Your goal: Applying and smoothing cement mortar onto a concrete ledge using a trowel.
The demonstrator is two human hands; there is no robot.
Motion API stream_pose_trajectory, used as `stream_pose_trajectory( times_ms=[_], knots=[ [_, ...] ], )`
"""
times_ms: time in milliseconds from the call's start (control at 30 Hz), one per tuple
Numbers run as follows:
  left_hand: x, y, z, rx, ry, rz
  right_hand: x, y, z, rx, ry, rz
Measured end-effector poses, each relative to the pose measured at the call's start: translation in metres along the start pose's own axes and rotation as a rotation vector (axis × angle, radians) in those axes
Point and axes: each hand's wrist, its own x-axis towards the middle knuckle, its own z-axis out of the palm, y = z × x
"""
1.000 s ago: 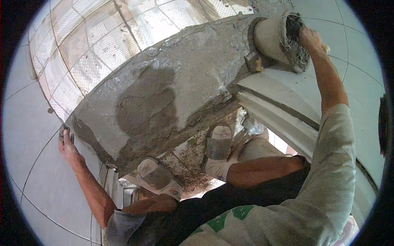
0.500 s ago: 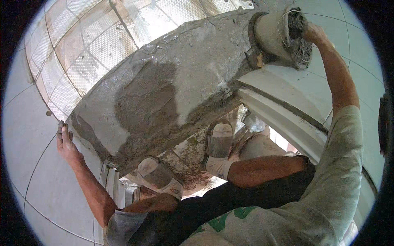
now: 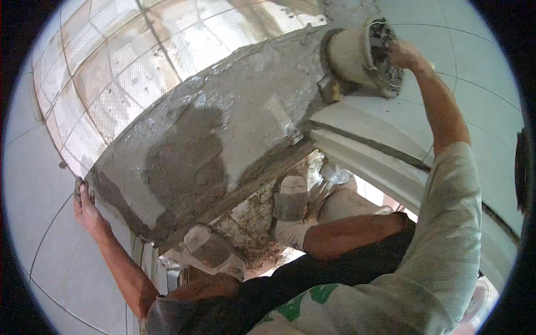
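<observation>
My left hand [image 3: 86, 206] is at the left end of a wet, patchy grey mortar band [image 3: 245, 106], its mortar-stained fingers loosely bent and apart at the corner of a mesh-patterned tiled area [image 3: 114, 106]. My right hand [image 3: 407, 56] reaches into the mouth of a cream bucket [image 3: 349, 53] with a thin wire handle and dark wet mortar inside. Its fingertips are hidden there and seem closed on something I cannot make out. A small yellowish block [image 3: 334, 92] sits against the bucket's near side, on mortar.
My legs and two dusty slippered feet [image 3: 293, 201] are in a rough, dirt-covered recess [image 3: 257, 223] below the band. A pale stepped frame [image 3: 374, 167] borders it at right. White tiled surfaces [image 3: 42, 223] curve along both sides, and a dark object [image 3: 520, 167] sits at the far right.
The view has shifted a little, so the bucket and mortar band sit slightly lower and further left. My right hand stays at the bucket's mouth, my left at the band's end.
</observation>
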Motion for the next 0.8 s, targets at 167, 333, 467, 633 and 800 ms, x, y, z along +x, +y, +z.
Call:
stream_pose_trajectory(
  times_ms=[167, 333, 467, 633, 800],
  knots=[
    [0.008, -0.011, 0.002, -0.030, 0.030, -0.039, -0.057, -0.013, -0.032, 0.166, 0.142, 0.012],
    [0.010, -0.008, 0.009, -0.029, -0.017, 0.048, -0.057, 0.018, -0.028, 0.373, -0.016, 0.161],
    [0.008, -0.008, 0.012, -0.151, -0.025, 0.045, -0.067, 0.032, -0.033, 0.452, -0.059, 0.184],
    [0.009, -0.015, 0.005, -0.193, -0.014, 0.049, -0.091, 0.043, -0.050, 0.496, -0.091, 0.246],
    [0.005, -0.003, 0.009, -0.261, -0.009, 0.044, -0.111, 0.054, -0.069, 0.486, -0.108, 0.281]
  ],
)
